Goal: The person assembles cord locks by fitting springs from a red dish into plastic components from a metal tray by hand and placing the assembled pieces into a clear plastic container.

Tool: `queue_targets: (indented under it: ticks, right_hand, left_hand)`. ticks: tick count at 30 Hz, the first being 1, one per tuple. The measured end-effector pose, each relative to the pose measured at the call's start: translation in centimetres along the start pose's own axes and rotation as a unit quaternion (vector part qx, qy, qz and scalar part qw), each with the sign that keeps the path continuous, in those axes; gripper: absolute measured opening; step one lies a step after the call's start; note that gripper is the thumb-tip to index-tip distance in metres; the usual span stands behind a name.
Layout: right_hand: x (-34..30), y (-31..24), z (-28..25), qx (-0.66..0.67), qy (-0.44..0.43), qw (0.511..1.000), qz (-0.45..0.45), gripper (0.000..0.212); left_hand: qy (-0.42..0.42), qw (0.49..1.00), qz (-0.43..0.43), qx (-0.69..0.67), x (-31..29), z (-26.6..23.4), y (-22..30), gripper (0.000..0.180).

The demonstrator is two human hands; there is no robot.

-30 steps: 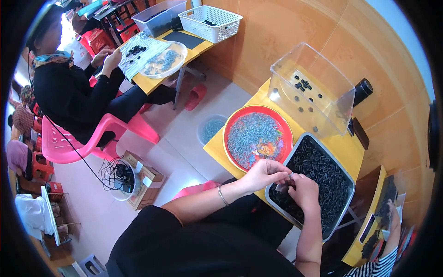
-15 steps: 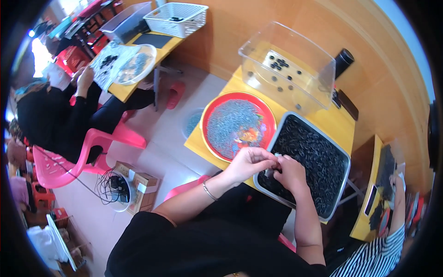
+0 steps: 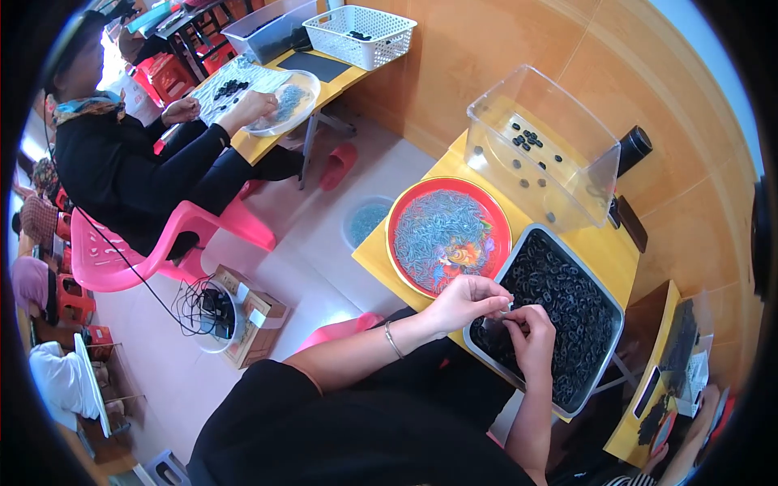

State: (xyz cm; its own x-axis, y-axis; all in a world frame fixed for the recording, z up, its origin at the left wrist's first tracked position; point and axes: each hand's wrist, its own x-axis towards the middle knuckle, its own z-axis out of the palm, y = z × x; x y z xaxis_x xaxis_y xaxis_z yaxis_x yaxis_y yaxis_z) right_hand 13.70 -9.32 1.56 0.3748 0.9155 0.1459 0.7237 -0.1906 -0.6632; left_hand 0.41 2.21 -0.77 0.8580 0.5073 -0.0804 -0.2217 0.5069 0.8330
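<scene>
My left hand (image 3: 472, 304) and my right hand (image 3: 532, 334) meet above the near left corner of a metal tray (image 3: 620, 332). Both are closed, thumb against fingers, around something small and pale between the fingertips, too small to name. Small black ring-like pieces (image 3: 559, 300) fill the tray. Left of it, a red round plate (image 3: 507, 235) with a printed pattern carries a heap of thin grey-blue pins or sticks (image 3: 438, 231). A bracelet circles my left wrist.
A clear plastic bin (image 3: 541, 146) with several black pieces stands behind the plate on the yellow table (image 3: 377, 257). A dark cylinder (image 3: 634, 150) and a phone-like slab (image 3: 632, 224) lie by it. A co-worker (image 3: 150, 170) sits left on a pink chair (image 3: 105, 255).
My fingertips have opened out a little from a tighter cluster, still together over the tray. The co-worker's hand has moved onto their own plate. The whole view has shifted.
</scene>
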Motion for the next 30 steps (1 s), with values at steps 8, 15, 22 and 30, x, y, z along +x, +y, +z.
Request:
queue_targets:
  ticks: [8,15,22,30]
  right_hand:
    - [-0.6,0.6,-0.3,0.127,0.077,0.989,0.012,0.008]
    - [-0.9,1.1,-0.4,0.146,0.075,0.986,0.023,0.011]
    - [-0.8,1.5,-0.6,0.093,0.109,0.990,-0.012,0.007]
    - [0.1,1.0,-0.9,0.154,0.127,0.980,0.017,0.016]
  left_hand:
    - [0.001,0.999,-0.012,0.033,-0.1,0.6,0.9,0.021]
    - [0.005,0.999,-0.018,0.030,0.1,0.8,0.5,0.036]
    - [0.012,1.000,-0.023,0.005,0.1,1.5,0.6,0.030]
    - [0.015,0.999,-0.001,-0.045,0.6,1.2,0.6,0.007]
